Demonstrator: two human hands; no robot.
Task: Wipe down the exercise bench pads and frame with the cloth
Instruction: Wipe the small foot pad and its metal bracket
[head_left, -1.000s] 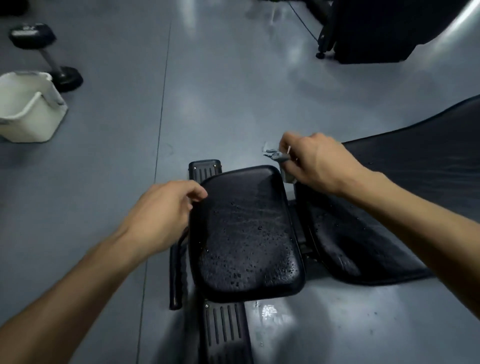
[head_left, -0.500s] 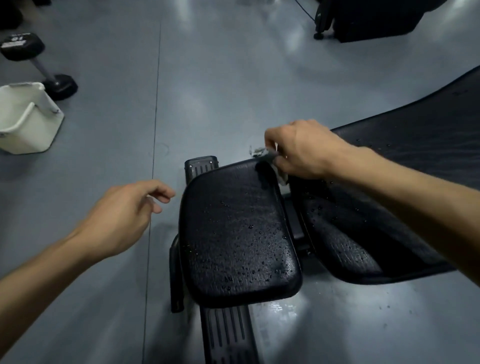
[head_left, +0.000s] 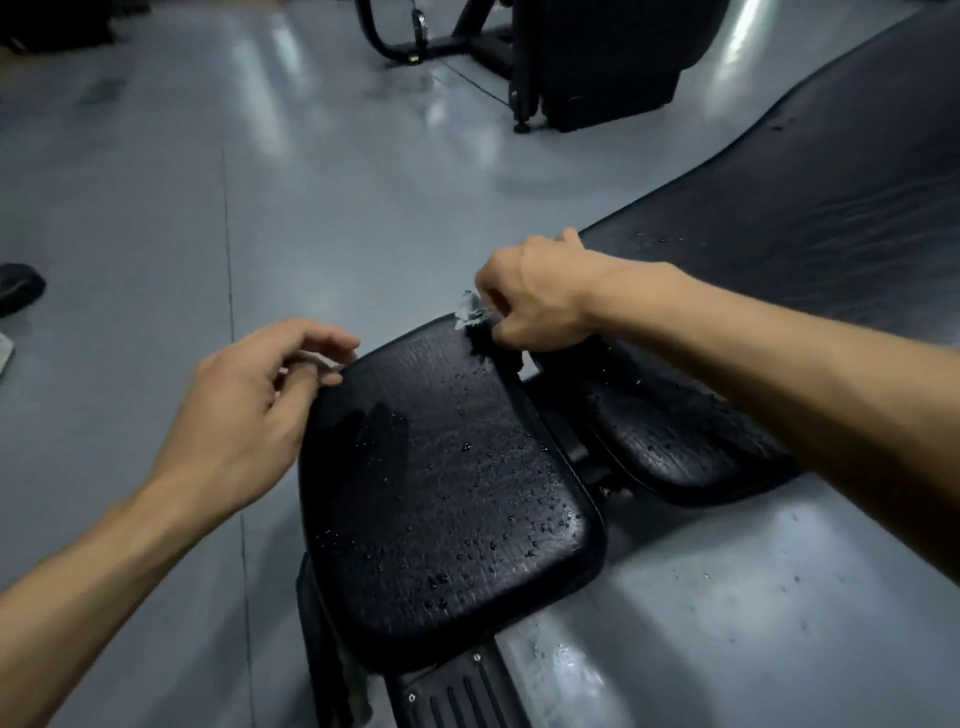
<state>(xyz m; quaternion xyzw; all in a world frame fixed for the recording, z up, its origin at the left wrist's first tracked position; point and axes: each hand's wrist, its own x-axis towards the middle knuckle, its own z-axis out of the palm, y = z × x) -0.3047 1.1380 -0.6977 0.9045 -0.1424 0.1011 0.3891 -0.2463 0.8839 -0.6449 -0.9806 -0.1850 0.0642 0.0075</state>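
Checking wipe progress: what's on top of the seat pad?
Water droplets dot the seat pad; the right hand holds a cloth at its far corner. Beneath that fist is hidden.

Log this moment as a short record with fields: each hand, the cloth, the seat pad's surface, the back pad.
left hand: left hand beside the seat pad's far left corner, fingers loosely curled, holding nothing
right hand: right hand grips the cloth at the pad's far right corner
cloth: cloth, a small grey bit showing past the fingers
seat pad: seat pad black, beaded with water drops
back pad: back pad black, slanting up to the right, a few drops
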